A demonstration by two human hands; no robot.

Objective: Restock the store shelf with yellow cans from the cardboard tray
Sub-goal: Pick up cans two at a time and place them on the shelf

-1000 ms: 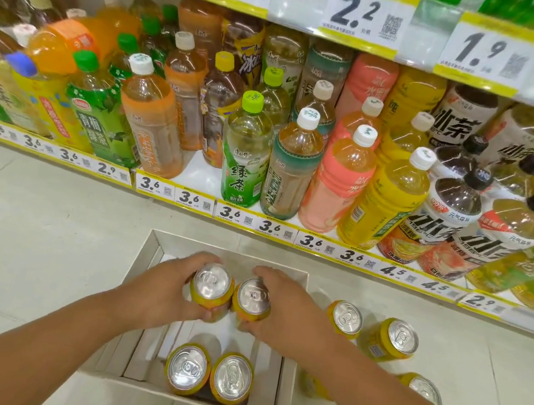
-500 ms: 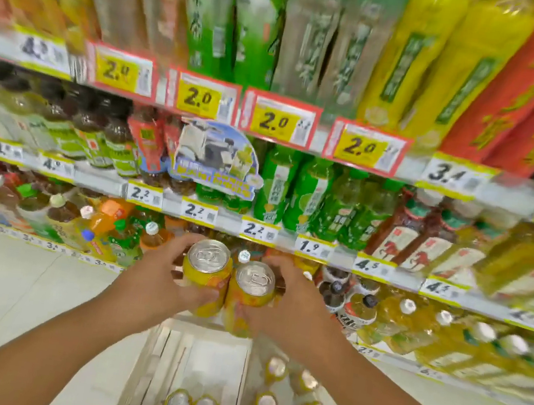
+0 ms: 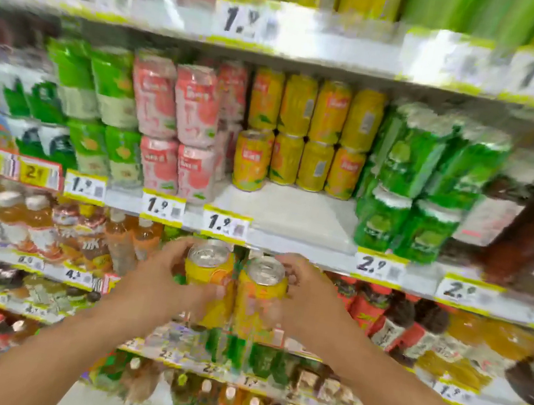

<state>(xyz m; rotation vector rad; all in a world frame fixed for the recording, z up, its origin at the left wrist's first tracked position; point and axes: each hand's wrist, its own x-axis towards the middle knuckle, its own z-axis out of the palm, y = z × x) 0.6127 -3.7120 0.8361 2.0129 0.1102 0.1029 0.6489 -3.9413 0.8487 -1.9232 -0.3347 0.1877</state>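
Between the two hands, gripping one yellow can apiece: left hand (image 3: pixel 156 284) with fingers (image 3: pixel 179 247) curled round the left can (image 3: pixel 209 280), right hand (image 3: pixel 304 303) with fingers (image 3: pixel 288 261) closed round the right can (image 3: pixel 259 300). Holding both upright, tops up, sides nearly touching, just below the front edge of the target shelf (image 3: pixel 287 219). Seeing no cardboard tray from this angle.

Further out, facing a bare patch of shelf in front of the stacked yellow cans (image 3: pixel 306 135), with pink cans (image 3: pixel 180 127) to the left and green cans (image 3: pixel 413 189) to the right.

Judging the step as the lift toward that gap. Doing it well probably meaning: raising both cans clear of the price-tag rail (image 3: pixel 226 224) before pushing forward, keeping them level, setting them down on the bare patch side by side in front of the existing rows, labels outward if possible, and avoiding a knock against the front yellow can (image 3: pixel 250 160), which stands nearest the edge. Letting go only once both bases are sitting flat.
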